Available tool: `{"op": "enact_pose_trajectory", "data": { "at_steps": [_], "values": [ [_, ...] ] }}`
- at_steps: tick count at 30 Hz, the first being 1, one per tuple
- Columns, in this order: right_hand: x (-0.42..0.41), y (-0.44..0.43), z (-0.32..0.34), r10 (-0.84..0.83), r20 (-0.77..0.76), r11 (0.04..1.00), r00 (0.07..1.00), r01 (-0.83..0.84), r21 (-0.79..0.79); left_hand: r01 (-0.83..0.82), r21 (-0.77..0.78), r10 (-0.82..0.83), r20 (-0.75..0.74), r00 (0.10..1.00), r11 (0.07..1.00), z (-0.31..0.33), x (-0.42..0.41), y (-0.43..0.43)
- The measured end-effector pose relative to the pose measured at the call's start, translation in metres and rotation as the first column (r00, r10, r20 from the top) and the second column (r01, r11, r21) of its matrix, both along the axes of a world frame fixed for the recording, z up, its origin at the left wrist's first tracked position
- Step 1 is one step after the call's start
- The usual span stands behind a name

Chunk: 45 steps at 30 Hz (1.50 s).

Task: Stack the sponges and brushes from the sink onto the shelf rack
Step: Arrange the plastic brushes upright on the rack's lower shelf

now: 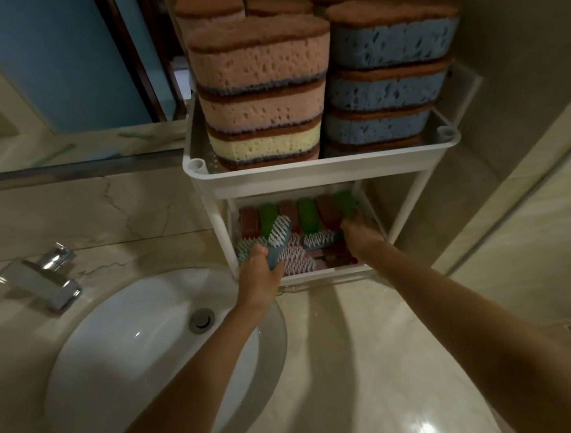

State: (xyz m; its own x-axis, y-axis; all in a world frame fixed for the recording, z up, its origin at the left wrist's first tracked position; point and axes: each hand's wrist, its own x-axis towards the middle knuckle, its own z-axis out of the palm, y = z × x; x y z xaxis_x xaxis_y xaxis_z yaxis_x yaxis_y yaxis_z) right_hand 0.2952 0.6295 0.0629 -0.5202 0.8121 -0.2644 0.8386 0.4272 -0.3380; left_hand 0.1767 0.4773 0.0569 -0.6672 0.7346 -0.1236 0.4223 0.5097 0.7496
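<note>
A white shelf rack [321,171] stands on the counter to the right of the sink [144,341]. Its top tier carries tall stacks of pink, yellow and blue sponges [262,93]. The lower tier holds red and green brushes [307,214] in a row, with several bristle brushes in front of them. My left hand [259,272] grips a blue brush with white bristles [279,240] at the lower tier's front left. My right hand [359,233] reaches into the lower tier on the right, its fingers on a green brush [344,202]; the grip is hidden. The sink basin looks empty.
A chrome tap [41,277] sits on the marble counter left of the sink. A mirror [47,64] covers the wall behind. Bare marble counter [372,362] lies in front of the rack. A wall stands close on the right.
</note>
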Motion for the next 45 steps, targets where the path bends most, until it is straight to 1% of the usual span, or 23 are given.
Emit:
{"op": "enact_pose_trajectory", "data": {
  "at_steps": [3, 10, 12, 14, 15, 16, 18, 20, 21, 24, 26, 28, 32, 34, 36, 37, 38, 39, 40, 41, 42, 43, 45],
  "values": [
    [-0.003, 0.001, -0.006, -0.006, 0.040, 1.000, 0.999, 0.006, 0.002, 0.004, 0.007, -0.004, -0.002, 1.000, 1.000, -0.003, -0.002, 0.002],
    [-0.003, 0.004, -0.011, 0.092, 0.086, 0.993, 0.992, -0.098, 0.061, 0.030, 0.053, -0.032, 0.039, 0.999, 0.998, -0.009, -0.003, 0.004],
    [-0.003, 0.001, -0.013, 0.067, 0.047, 0.991, 0.997, -0.072, 0.117, 0.044, 0.084, -0.051, 0.084, 0.995, 0.996, -0.009, -0.001, 0.003],
    [-0.004, -0.007, -0.010, 0.013, -0.052, 0.986, 0.999, -0.004, 0.167, 0.040, 0.107, -0.056, 0.149, 0.987, 0.993, -0.010, 0.001, 0.003],
    [-0.005, -0.012, -0.007, -0.036, -0.151, 0.989, 0.988, 0.057, 0.138, 0.032, 0.102, -0.049, 0.173, 0.984, 0.994, -0.009, 0.002, 0.004],
    [-0.007, -0.019, -0.004, -0.100, -0.274, 0.992, 0.956, 0.116, 0.042, 0.028, 0.087, -0.044, 0.185, 0.982, 0.996, -0.009, 0.004, 0.004],
    [-0.011, -0.037, 0.004, -0.278, -0.483, 0.941, 0.830, 0.133, -0.312, 0.058, 0.045, -0.064, 0.158, 0.985, 0.997, -0.008, 0.009, 0.006],
    [-0.013, -0.052, 0.012, -0.418, -0.518, 0.818, 0.747, 0.061, -0.573, 0.122, -0.011, -0.121, 0.076, 0.990, 0.992, -0.008, 0.013, 0.008],
    [-0.013, -0.056, 0.012, -0.440, -0.515, 0.786, 0.735, 0.038, -0.617, 0.154, -0.035, -0.153, 0.021, 0.988, 0.987, -0.007, 0.016, 0.008],
    [-0.013, -0.058, 0.010, -0.512, -0.526, 0.754, 0.679, 0.061, -0.654, 0.264, -0.083, -0.273, -0.136, 0.952, 0.961, -0.003, 0.023, 0.006],
    [-0.013, -0.054, 0.011, -0.592, -0.530, 0.702, 0.607, 0.064, -0.710, 0.331, -0.077, -0.340, -0.170, 0.925, 0.940, 0.001, 0.025, 0.005],
    [-0.012, -0.049, 0.016, -0.632, -0.532, 0.676, 0.563, 0.066, -0.734, 0.379, -0.035, -0.380, -0.116, 0.918, 0.925, 0.003, 0.026, 0.004],
    [-0.014, -0.041, 0.026, -0.610, -0.557, 0.684, 0.563, 0.019, -0.730, 0.419, 0.030, -0.419, 0.012, 0.908, 0.907, 0.010, 0.025, 0.006],
    [-0.016, -0.034, 0.031, -0.617, -0.563, 0.676, 0.550, 0.004, -0.737, 0.434, 0.035, -0.435, 0.020, 0.900, 0.900, 0.015, 0.023, 0.008],
    [-0.018, -0.026, 0.039, -0.617, -0.581, 0.694, 0.530, 0.018, -0.720, 0.417, 0.037, -0.416, -0.022, 0.909, 0.908, 0.015, 0.018, 0.007],
    [-0.018, -0.021, 0.043, -0.588, -0.595, 0.732, 0.548, 0.048, -0.680, 0.380, 0.030, -0.378, -0.054, 0.924, 0.925, 0.013, 0.014, 0.006],
    [-0.017, -0.016, 0.046, -0.509, -0.612, 0.808, 0.606, 0.091, -0.581, 0.333, 0.007, -0.331, -0.089, 0.939, 0.943, 0.010, 0.009, 0.006],
    [-0.016, -0.010, 0.048, -0.371, -0.617, 0.902, 0.694, 0.111, -0.417, 0.293, -0.028, -0.294, -0.118, 0.948, 0.956, 0.006, 0.005, 0.006],
    [-0.015, -0.004, 0.049, -0.205, -0.580, 0.967, 0.789, 0.072, -0.243, 0.274, -0.065, -0.280, -0.141, 0.950, 0.960, 0.002, 0.001, 0.006],
    [-0.014, 0.001, 0.048, -0.049, -0.496, 0.994, 0.867, -0.004, -0.105, 0.278, -0.104, -0.292, -0.157, 0.944, 0.955, -0.002, -0.001, 0.006],
    [-0.013, 0.003, 0.046, 0.071, -0.378, 0.996, 0.923, -0.085, -0.021, 0.298, -0.143, -0.321, -0.175, 0.931, 0.944, -0.005, -0.001, 0.007],
    [-0.012, 0.004, 0.044, 0.144, -0.252, 0.989, 0.957, -0.148, 0.006, 0.325, -0.178, -0.357, -0.191, 0.914, 0.929, -0.007, -0.001, 0.007],
    [-0.008, 0.004, 0.034, 0.247, -0.074, 0.969, 0.966, -0.246, 0.025, 0.373, -0.238, -0.422, -0.207, 0.882, 0.897, -0.011, -0.001, 0.008]
  ]
}}
